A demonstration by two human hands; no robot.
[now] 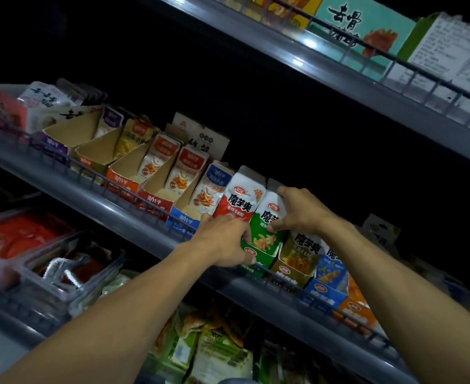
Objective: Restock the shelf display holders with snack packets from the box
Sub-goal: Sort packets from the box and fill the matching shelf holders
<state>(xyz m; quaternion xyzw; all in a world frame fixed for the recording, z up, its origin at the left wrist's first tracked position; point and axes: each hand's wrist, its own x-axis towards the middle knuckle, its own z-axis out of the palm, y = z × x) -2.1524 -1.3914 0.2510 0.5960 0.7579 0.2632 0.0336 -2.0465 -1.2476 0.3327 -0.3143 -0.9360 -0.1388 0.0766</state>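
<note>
A row of cardboard display holders stands along the middle shelf point(117, 198) behind a wire rail. A green-and-white snack packet point(265, 234) stands in the green holder point(264, 259). My right hand point(300, 212) grips that packet's right edge, thumb on its front. My left hand point(225, 239) curls round the green holder's front left corner, in front of the red-and-white packet point(238, 200). To the right stand an olive holder point(292, 270) and a blue holder point(325, 295), both holding packets. The box is out of view.
Left of my hands, several holders point(156, 187) in blue, red, orange and purple are partly filled. The upper shelf point(339, 76) carries teal and white cartons. Trays of red packets point(20, 236) and bags fill the lower shelves.
</note>
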